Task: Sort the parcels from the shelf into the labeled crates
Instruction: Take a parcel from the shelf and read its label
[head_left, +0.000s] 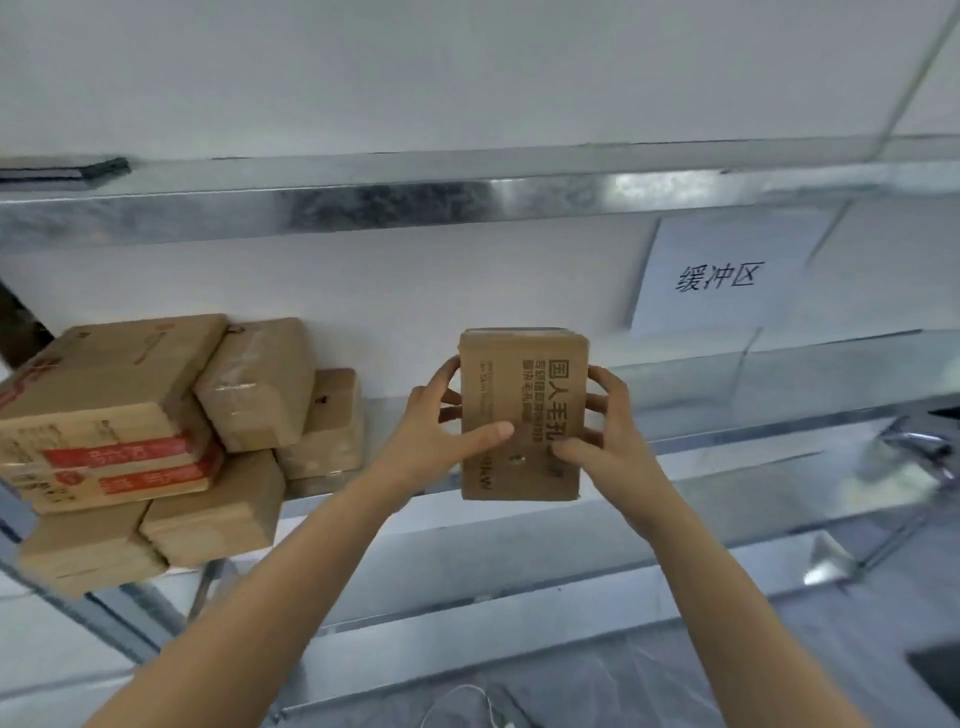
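Observation:
A small brown cardboard parcel (522, 395) with black printed characters is held upright in front of the metal shelf (727, 431). My left hand (441, 431) grips its left edge, thumb across the front. My right hand (605, 421) grips its right edge, thumb on the lower front. A pile of several brown parcels (156, 431) lies on the shelf to the left, some with red tape.
A white paper sign (719, 275) with black characters hangs on the wall behind the shelf at the right. A metal shelf beam (415, 202) runs overhead. Lower shelf levels and a grey floor show below. A dark object (935, 670) sits at the lower right edge.

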